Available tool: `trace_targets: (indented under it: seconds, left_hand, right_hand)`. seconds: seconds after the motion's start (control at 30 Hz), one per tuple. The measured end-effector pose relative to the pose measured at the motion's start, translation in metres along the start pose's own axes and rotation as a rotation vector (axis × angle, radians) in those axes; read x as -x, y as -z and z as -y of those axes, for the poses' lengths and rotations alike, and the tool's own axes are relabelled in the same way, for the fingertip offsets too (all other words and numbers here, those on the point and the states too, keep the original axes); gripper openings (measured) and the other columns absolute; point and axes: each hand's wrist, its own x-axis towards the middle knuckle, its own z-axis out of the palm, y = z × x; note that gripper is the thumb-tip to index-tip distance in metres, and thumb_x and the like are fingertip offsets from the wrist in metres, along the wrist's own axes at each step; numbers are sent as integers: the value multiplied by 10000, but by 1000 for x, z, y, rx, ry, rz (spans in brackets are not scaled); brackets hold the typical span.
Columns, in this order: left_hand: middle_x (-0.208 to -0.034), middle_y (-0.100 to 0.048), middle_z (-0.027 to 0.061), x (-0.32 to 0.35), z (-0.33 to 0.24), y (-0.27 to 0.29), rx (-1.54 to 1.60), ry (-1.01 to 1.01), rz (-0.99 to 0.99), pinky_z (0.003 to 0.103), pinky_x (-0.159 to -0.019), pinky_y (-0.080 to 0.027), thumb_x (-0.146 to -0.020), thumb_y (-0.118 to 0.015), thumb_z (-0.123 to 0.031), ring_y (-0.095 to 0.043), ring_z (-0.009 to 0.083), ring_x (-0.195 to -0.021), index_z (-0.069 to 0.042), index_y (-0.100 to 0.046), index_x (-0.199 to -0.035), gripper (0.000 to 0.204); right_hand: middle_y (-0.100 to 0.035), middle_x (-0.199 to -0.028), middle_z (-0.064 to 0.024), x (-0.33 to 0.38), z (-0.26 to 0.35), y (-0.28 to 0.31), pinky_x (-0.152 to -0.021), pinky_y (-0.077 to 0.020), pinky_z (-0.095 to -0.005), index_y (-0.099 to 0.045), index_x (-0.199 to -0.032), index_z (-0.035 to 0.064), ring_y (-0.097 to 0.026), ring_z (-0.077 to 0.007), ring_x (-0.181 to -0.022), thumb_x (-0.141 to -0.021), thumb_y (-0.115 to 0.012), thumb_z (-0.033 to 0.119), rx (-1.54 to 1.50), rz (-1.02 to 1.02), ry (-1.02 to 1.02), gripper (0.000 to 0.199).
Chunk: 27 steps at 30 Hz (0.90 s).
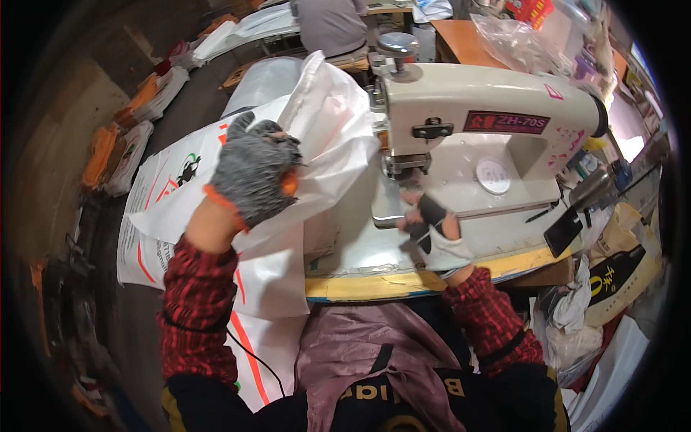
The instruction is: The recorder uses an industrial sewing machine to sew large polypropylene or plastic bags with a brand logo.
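Head view: a person sits at a sewing desk [374, 284], seen from above, with both forearms in red checked sleeves.
Left hand: the left hand [253, 173] wears a grey knitted glove with an orange cuff; it is raised and closed, gripping a fold of the white woven sack [327, 122].
Right hand: the right hand [432, 234] wears a white and black fingerless glove; the fingers [412, 196] reach to the needle area of the machine (I cannot tell if they pinch something there or only touch).
Sack: the white woven sack is bunched up to the left of the machine head, and its edge goes down toward the machine bed near the needle.
Machine: the cream industrial sewing machine [489, 108] stands on the desk, its arm running to the right, with a round metal knob on top.
Other sacks: more white printed sacks [162, 187] with red and black marks hang flat over the left side of the desk, below the left hand.
Background: another person [331, 25] in grey sits beyond the machine; stacks of folded sacks [129, 155] lie on the floor at left.
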Motion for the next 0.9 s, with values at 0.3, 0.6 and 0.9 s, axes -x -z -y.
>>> trace_targets:
  seconds: [0.3,0.6,0.9]
  left_hand:
    - [-894,-586,130,101,-25,98,148,247,-526,344,-775,-421,-727,-543,-22,-553,260,-832,-36,-581,-838,118]
    - [-662,-567,28,368,-121,-179,2219,1908,-705,279,-455,-430,-859,-492,-462,-537,160,-525,-120,-511,-896,344]
    - [-646,-474,14,531,-25,-275,1503,1788,-1727,251,-478,-416,-885,-470,-190,-461,107,-574,-78,-558,-849,146]
  right_hand:
    - [-597,-976,-192,-72,130,-45,-809,-461,-316,-532,-1075,-30,-595,-220,-901,-746,-696,222,203,548,333,446]
    - [-593,-1011,-79,-85,196,31,-772,-450,-252,-471,-1218,-39,-549,-109,-893,-831,-565,94,-85,124,407,420]
    - [-637,-968,-124,-128,267,5,-775,-482,-306,-619,-1025,40,-607,-203,-884,-790,-534,159,60,-70,597,277]
